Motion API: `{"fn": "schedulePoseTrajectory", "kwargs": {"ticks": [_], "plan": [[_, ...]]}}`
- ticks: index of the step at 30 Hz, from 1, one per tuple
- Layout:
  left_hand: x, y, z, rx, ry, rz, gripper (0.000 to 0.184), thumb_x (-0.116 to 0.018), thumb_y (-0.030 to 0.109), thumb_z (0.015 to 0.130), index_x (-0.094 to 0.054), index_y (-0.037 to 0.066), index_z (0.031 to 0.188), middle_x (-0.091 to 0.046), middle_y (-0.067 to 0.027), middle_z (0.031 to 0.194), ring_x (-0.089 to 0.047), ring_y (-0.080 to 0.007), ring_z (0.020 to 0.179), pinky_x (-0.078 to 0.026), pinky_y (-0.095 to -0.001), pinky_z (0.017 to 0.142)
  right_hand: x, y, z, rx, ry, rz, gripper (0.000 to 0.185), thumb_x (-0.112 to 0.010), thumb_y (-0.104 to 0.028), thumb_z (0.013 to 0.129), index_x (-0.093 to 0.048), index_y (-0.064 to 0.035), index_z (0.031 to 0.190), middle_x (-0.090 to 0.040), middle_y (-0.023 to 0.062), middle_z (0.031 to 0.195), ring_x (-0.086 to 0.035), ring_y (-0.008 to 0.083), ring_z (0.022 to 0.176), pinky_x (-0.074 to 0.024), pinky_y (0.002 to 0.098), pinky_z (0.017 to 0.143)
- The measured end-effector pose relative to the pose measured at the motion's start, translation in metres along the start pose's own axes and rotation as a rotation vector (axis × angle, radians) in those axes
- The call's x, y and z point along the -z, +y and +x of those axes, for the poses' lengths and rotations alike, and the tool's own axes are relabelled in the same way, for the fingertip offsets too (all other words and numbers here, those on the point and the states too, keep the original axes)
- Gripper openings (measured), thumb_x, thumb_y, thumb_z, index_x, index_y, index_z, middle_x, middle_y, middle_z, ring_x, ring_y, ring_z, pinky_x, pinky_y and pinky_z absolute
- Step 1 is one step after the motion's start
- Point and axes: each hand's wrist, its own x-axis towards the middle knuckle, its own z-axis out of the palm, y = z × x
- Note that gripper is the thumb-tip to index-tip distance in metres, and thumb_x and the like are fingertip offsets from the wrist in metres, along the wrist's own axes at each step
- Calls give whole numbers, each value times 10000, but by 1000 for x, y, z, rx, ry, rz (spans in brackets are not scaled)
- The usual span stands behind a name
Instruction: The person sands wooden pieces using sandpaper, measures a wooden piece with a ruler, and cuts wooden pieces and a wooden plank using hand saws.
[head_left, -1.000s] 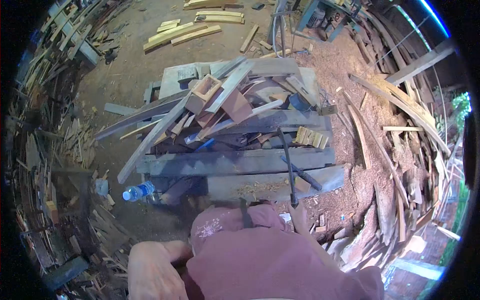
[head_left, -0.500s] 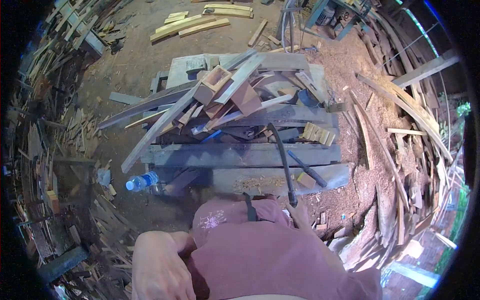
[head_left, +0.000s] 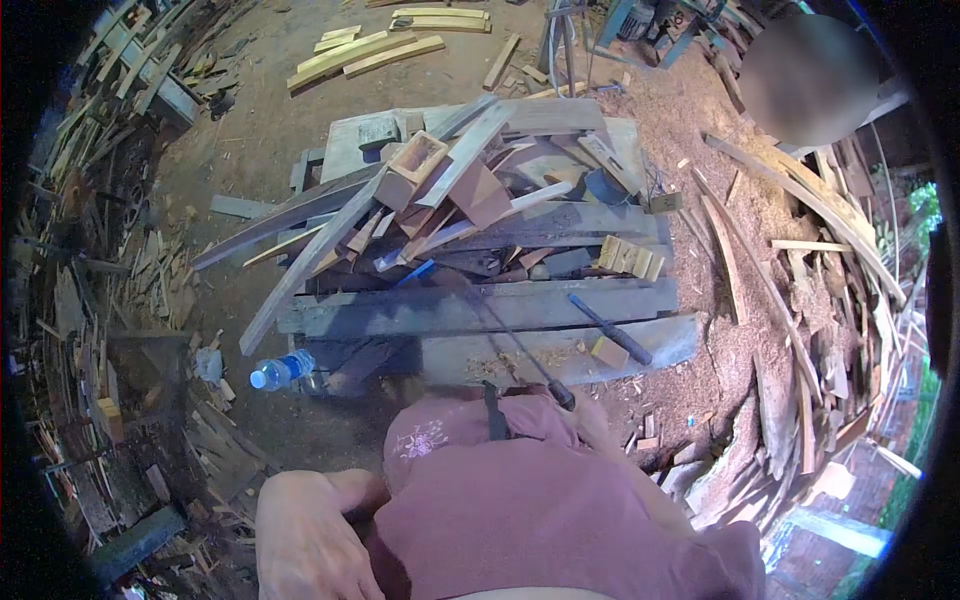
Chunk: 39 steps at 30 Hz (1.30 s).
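My right hand [head_left: 592, 420], beside the front of my mauve shirt [head_left: 520, 510], is closed round the black handle of a long dark tool [head_left: 515, 340]. The tool's thin shaft points forward and left over the wooden bench [head_left: 480, 312]; its far end is blurred, so its kind is unclear. My left hand [head_left: 312, 545] hangs loosely at lower left, back upward, seemingly holding nothing; its fingertips are cut off by the frame. On the front plank lie a dark blue chisel-like tool [head_left: 610, 330], a small wood block [head_left: 609, 352] and wood chips [head_left: 490, 366].
Scrap boards [head_left: 320, 250], an open wooden box [head_left: 413, 165] and a grooved block [head_left: 631, 258] are heaped on the bench. A water bottle [head_left: 283, 370] stands left. Sawdust and long planks [head_left: 815, 210] lie right. At upper right is a blurred round patch [head_left: 810, 78].
The tool in my right hand has swung left and lower, its shaft now slanting across the front planks. My right hand has shifted slightly left. A blurred patch has appeared at upper right.
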Motion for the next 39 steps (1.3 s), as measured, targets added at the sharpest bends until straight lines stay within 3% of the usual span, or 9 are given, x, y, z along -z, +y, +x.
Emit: {"fn": "schedulePoseTrajectory", "kwargs": {"ticks": [6,10,13,21,32,39], "plan": [[-3,-3,0,-4,42,17,389,-439,341,927,-582,6,1063,-570,-197,967,-591,-310,912,-482,-361,812,6,9,16,-29,199,42,528,-579,-493,771,-533,-109,1129,-608,260,838,-597,409,815,-469,472,701],[0,-5,0,1,35,18,403,-448,346,923,-577,-9,1062,-569,-187,962,-595,-294,897,-486,-346,797,-1,7,20,-41,153,122,533,-588,-455,776,-513,-84,1152,-609,259,831,-597,410,818,-465,479,701],[0,-6,1,5,25,39,429,-443,362,923,-569,-21,1069,-570,-168,940,-601,-267,870,-492,-321,764,-10,10,15,-132,-2,-19,570,-606,-412,768,-472,-63,1199,-608,244,880,-590,397,851,-464,454,722],[-12,-7,-5,24,112,38,524,-442,413,904,-531,-72,1081,-556,-155,866,-600,-257,784,-494,-304,662,-6,20,23,119,17,29,540,-613,-383,772,-483,-54,1181,-605,227,878,-589,359,848,-461,428,724],[-45,-10,-21,25,164,123,500,-595,365,818,-533,-48,1093,-591,-154,952,-589,-287,782,-481,-330,627,8,30,46,232,-29,11,499,-622,-343,778,-498,-42,1156,-601,205,875,-588,306,844,-456,391,726],[-60,-12,-22,14,250,192,487,-590,364,820,-543,-57,1059,-598,-144,923,-590,-284,771,-483,-332,622,19,29,60,299,-59,-8,473,-628,-318,781,-508,-34,1140,-599,191,873,-587,272,842,-453,368,728]]}}
